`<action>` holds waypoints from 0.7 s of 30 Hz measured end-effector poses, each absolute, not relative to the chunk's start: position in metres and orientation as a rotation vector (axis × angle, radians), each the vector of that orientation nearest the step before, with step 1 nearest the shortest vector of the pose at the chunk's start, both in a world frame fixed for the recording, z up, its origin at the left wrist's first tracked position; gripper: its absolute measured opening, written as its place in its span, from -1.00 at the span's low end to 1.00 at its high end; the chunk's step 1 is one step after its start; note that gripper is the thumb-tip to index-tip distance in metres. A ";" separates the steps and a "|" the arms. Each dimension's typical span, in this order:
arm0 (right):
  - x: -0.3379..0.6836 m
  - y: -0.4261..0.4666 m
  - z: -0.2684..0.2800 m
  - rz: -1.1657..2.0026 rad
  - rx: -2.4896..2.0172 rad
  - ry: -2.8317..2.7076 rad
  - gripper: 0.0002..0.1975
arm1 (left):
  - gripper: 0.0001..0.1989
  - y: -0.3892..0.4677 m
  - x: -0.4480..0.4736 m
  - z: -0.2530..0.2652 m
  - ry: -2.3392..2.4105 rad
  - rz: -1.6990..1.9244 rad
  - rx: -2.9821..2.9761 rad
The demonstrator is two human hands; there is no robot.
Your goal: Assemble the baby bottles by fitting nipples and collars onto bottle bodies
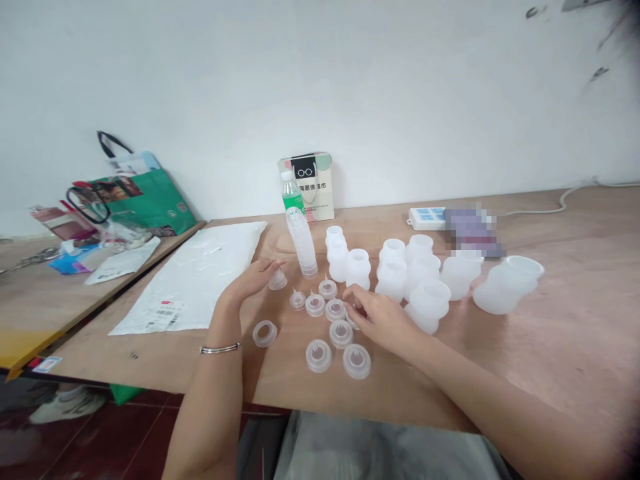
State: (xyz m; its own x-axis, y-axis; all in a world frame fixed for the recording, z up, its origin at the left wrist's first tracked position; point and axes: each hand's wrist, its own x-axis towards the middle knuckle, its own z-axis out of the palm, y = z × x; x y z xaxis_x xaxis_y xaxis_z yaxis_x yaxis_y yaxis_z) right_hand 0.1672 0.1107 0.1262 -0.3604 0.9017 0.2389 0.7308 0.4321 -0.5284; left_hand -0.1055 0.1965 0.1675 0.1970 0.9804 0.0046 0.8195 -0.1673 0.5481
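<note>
My left hand point(253, 279), a metal bangle on its wrist, has its fingertips closed on the top of a translucent cap point(278, 281) at the table. With fingers curled, my right hand point(375, 313) grips a translucent ring cap point(353, 321), which it partly hides. Several similar caps with thin pointed spouts lie between my hands, among them a nearer cap point(319, 356). A bare translucent ring point(265, 334) lies below my left hand. Behind the caps stands a leaning stack of nested clear pieces point(301, 245). Several wavy, milky-white bottles point(393, 273) stand open-topped beyond my right hand.
A white mailing bag point(200, 267) lies flat at the left. A green-labelled water bottle point(291, 190) and a paper gift bag point(320, 193) stand near the wall. Behind the wavy bottles lies a power strip point(425, 219). A green bag point(160, 200) leans at the far left.
</note>
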 end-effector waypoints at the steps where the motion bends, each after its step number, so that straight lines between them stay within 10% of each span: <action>1: 0.167 0.110 0.127 0.458 -1.369 -2.187 -0.88 | -0.45 0.195 -0.104 0.170 1.647 0.517 2.045; 21: 0.161 0.110 0.117 0.905 -0.744 -1.644 -0.57 | -0.60 0.152 -0.007 0.180 0.717 0.976 2.169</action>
